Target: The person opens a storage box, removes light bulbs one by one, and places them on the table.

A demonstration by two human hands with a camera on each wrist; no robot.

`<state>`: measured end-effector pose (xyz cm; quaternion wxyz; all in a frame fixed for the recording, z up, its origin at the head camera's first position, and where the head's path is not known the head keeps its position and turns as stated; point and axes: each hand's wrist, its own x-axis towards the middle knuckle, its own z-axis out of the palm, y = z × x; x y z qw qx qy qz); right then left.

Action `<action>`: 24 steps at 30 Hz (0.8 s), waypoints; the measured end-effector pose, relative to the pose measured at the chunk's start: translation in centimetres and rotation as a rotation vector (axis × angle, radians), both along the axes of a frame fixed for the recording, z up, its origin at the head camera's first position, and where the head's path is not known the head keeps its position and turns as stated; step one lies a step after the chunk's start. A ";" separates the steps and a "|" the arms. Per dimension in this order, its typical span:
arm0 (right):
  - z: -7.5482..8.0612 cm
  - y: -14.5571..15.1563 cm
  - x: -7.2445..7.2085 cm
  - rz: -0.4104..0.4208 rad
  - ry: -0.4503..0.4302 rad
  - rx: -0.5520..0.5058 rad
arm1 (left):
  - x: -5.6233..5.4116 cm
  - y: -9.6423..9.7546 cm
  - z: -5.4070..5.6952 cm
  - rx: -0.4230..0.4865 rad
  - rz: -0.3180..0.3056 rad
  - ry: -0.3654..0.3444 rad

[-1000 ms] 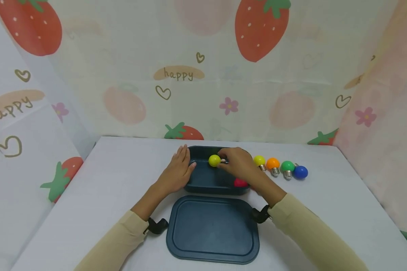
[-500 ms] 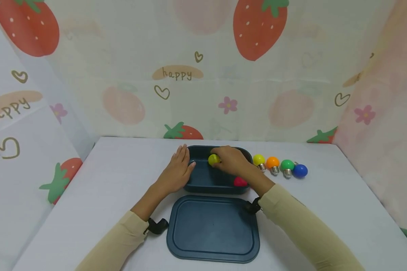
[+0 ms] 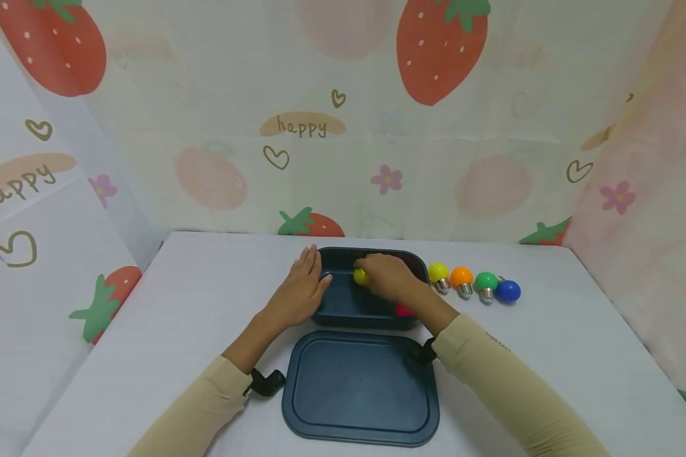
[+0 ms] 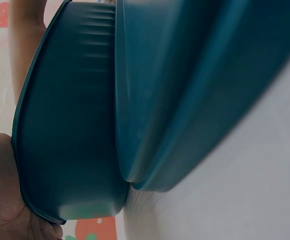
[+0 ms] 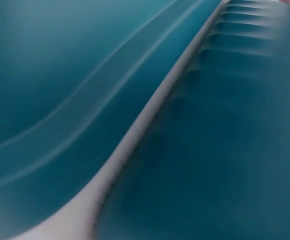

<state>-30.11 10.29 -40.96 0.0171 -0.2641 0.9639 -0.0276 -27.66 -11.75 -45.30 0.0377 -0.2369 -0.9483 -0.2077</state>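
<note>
My right hand (image 3: 390, 277) reaches into the dark blue box (image 3: 366, 321) and grips a yellow light bulb (image 3: 360, 277), its metal base hidden by the fingers. A red bulb (image 3: 404, 310) lies in the box's near right corner, partly behind the wrist. My left hand (image 3: 300, 289) rests with straight fingers along the box's left rim. In the left wrist view the palm (image 4: 2, 185) lies against that rim. The right wrist view shows only the box's side wall (image 5: 225, 150) and the lid (image 5: 34, 65); the right hand itself is out of sight there.
The blue lid (image 3: 360, 388) lies flat on the white table (image 3: 206, 285), just in front of the box. To the box's right stand or lie a yellow bulb (image 3: 438, 273), an orange bulb (image 3: 461, 277), a green bulb (image 3: 486, 281) and a blue bulb (image 3: 508, 291).
My right hand has moved left and a little down into the box, and its fingers now cover more of the yellow bulb. The left hand stays at the rim.
</note>
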 end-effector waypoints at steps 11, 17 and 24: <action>-0.4 -0.1 -0.1 0.022 0.029 0.024 | 0.1 0.1 0.1 -0.010 0.006 0.008; -0.4 0.0 0.0 0.045 0.045 0.010 | 0.0 0.1 0.1 -0.021 0.013 -0.004; -0.2 0.1 0.2 0.053 0.053 -0.032 | 0.0 0.1 0.1 -0.006 0.007 -0.002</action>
